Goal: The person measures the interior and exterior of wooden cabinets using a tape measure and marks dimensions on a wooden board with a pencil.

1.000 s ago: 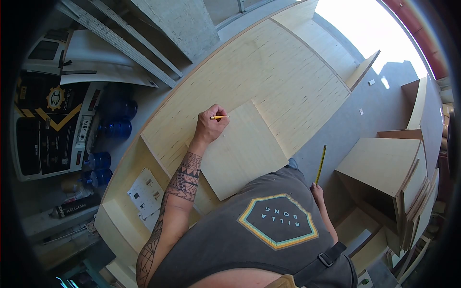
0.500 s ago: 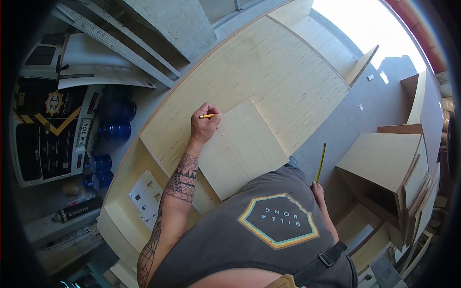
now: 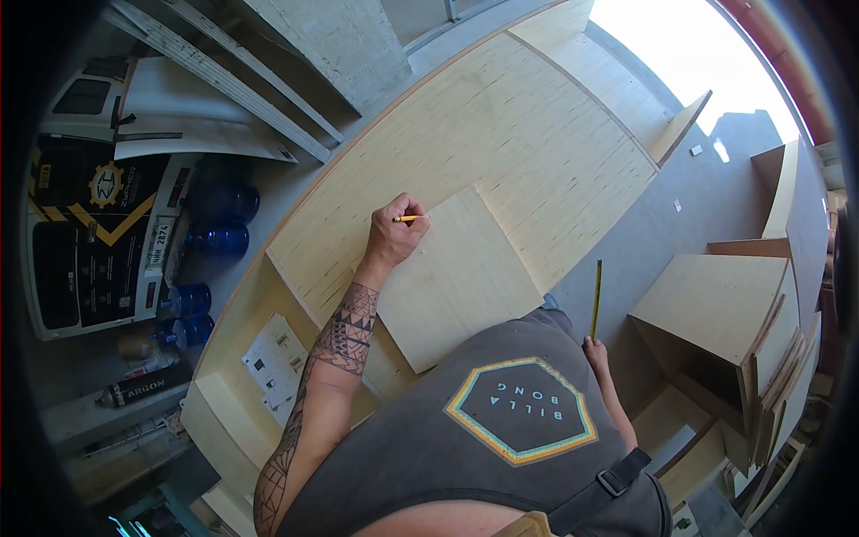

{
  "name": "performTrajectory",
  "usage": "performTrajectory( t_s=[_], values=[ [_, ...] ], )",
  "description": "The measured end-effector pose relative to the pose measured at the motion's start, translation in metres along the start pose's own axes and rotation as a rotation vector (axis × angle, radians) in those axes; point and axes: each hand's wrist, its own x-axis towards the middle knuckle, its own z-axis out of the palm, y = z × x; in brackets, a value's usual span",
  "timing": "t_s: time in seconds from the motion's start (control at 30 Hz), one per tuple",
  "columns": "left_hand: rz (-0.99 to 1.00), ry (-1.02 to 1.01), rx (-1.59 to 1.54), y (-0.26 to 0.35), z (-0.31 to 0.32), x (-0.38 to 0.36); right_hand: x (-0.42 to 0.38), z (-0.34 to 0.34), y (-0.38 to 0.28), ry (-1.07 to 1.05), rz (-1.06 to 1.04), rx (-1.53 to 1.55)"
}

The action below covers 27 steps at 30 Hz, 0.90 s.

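Pinching a pencil (image 3: 410, 218) between thumb and fingertips, with the other fingers curled in, the left hand (image 3: 400, 230) rested at the upper-left edge of a small plywood panel (image 3: 461, 277). The pencil's long axis ran nearly level across the view, its tip pointing right, close to that edge. The panel lay slanted on the large plywood top (image 3: 483, 116), by its near edge, one corner pointing toward the far side and another toward the dark shirt (image 3: 420, 447). To the right, beyond the top's right-hand edge, the right hand (image 3: 594, 350) held a yellow tape blade (image 3: 597, 300) at its near end, fingers closed around it; their exact grip could not be made out. The blade pointed away from the body, its long axis almost upright in the view. Printed sheets (image 3: 276, 362) lay left of the tattooed forearm (image 3: 344, 340).
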Motion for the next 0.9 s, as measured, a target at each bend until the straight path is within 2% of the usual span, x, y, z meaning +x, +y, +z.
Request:
performTrajectory(
  t_s=[0.2, 0.43, 0.5, 0.83, 0.9],
  values=[
    [0.046, -0.005, 0.012, -0.001, 0.002, 0.000, -0.001, -0.003, 0.006, -0.010, 0.076, 0.038],
    [0.014, 0.013, -0.015, 0.004, 0.002, -0.001, 0.000, -0.002, 0.008, -0.029, 0.056, 0.012],
    [-0.002, -0.039, 0.070, 0.006, -0.001, 0.000, 0.001, -0.002, 0.009, -0.025, 0.060, 0.020],
    [0.016, 0.035, 0.049, -0.001, 0.005, -0.002, -0.001, 0.003, 0.009, -0.007, 0.059, 0.039],
    [-0.025, -0.032, 0.000, 0.001, 0.004, -0.002, -0.003, 0.002, 0.006, -0.010, 0.058, -0.001]
  ],
)
